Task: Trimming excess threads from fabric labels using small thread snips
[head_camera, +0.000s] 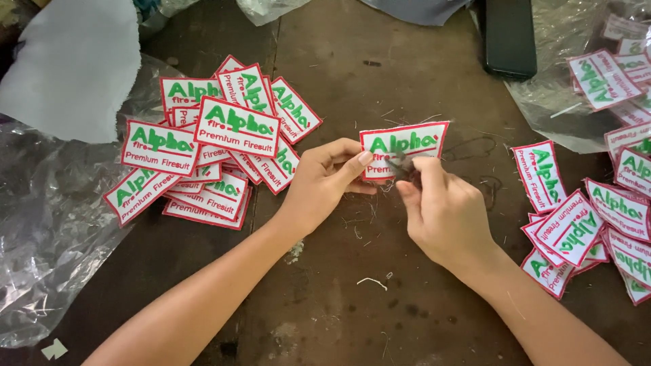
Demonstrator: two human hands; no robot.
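Embroidered patch, white with red border: frame centre, long axis horizontal, lettering upright. Left hand pinches its left edge; right hand pinches a small tool, unclear, at its lower edge. Patch pile left; clear plastic bag, upper right, holds more patches.

The lower edge of the held patch is covered by the left hand and right hand; what the right grip pinches against it is a dark blur, too small to tell. The far-right patches run off the picture's edge under glare from clear plastic; the dark flat object at the far edge is cut off, as is the pale cloth far left.
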